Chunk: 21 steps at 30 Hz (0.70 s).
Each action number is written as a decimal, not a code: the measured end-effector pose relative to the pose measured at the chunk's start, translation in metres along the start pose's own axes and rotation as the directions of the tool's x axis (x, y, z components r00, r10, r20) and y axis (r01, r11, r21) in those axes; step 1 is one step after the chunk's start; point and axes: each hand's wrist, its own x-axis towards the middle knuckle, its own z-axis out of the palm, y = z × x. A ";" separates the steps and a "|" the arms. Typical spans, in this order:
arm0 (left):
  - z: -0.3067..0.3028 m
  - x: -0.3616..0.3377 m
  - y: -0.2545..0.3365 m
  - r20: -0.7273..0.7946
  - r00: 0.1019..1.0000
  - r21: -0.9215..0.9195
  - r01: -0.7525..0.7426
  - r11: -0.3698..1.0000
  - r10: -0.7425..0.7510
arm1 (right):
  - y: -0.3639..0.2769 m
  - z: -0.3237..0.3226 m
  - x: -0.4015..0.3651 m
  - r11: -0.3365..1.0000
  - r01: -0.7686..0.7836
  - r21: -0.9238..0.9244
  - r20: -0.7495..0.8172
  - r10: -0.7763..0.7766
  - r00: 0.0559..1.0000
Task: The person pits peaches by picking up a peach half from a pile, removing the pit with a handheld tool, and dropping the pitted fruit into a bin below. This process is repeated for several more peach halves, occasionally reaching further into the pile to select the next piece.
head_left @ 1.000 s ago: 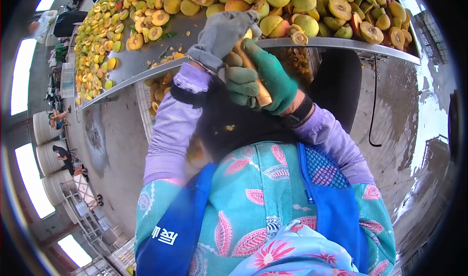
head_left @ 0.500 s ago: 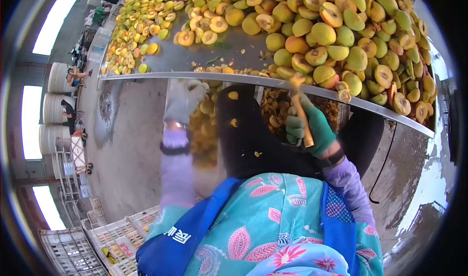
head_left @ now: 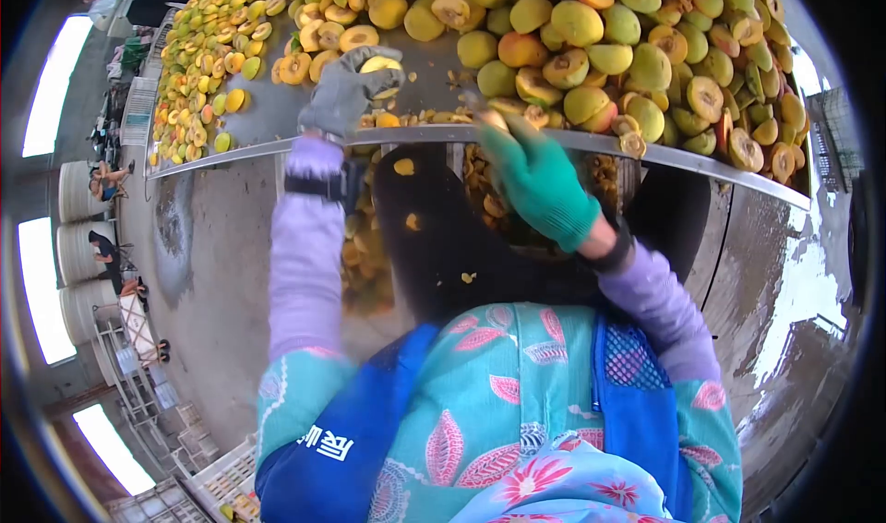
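Note:
My left hand [head_left: 340, 94], in a grey glove, is over the metal table's front edge with its fingers round a cut yellow fruit half [head_left: 380, 69]. In a green glove, my right hand [head_left: 540, 177] grips a wooden-handled tool [head_left: 519, 126] just in front of the table rim, its tip blurred. Halved yellow-green fruits [head_left: 577, 23] are heaped on the metal table [head_left: 434, 57] behind both hands. Small scraps [head_left: 420, 117] lie along the rim near my hands.
Below the rim, containers hold fruit pieces [head_left: 369, 264] and scraps [head_left: 604, 177]. Pale crates [head_left: 226, 481] stand at lower left. Two people [head_left: 106, 255] sit far left beside large white tanks [head_left: 78, 251]. Wet floor lies at right.
My left hand has risen from below the rim to above it and now holds a fruit half. My right hand has moved left and up with the tool. The view has shifted slightly.

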 end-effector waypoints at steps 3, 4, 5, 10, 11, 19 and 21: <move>0.053 -0.061 0.027 -0.040 0.906 0.353 -0.383 0.854 0.422 | -0.005 0.012 0.011 0.933 0.085 -0.350 0.060 -0.069 0.996; 0.066 -0.069 0.027 0.023 0.814 0.546 -0.497 0.675 0.581 | -0.001 0.016 0.009 0.919 0.093 -0.383 0.047 -0.081 0.996; 0.081 -0.072 0.025 -0.077 0.849 0.357 -0.466 0.809 0.523 | 0.005 0.019 0.005 0.903 0.099 -0.418 0.033 -0.093 0.995; 0.125 -0.078 0.027 -0.223 0.963 -0.405 -0.230 0.885 0.148 | 0.000 0.009 -0.014 0.945 -0.065 -0.319 0.008 0.072 0.997; 0.127 -0.078 0.027 -0.215 0.969 -0.475 -0.214 0.854 0.123 | -0.001 0.007 -0.016 0.945 -0.074 -0.320 0.009 0.081 0.997; 0.138 -0.087 0.040 -0.325 0.944 -0.607 -0.257 0.752 0.060 | -0.003 0.024 -0.028 0.959 -0.047 -0.278 -0.129 0.011 0.992; 0.141 -0.088 0.043 -0.299 0.954 -0.615 -0.221 0.757 0.035 | -0.005 0.023 -0.029 0.958 -0.075 -0.277 -0.125 0.042 0.991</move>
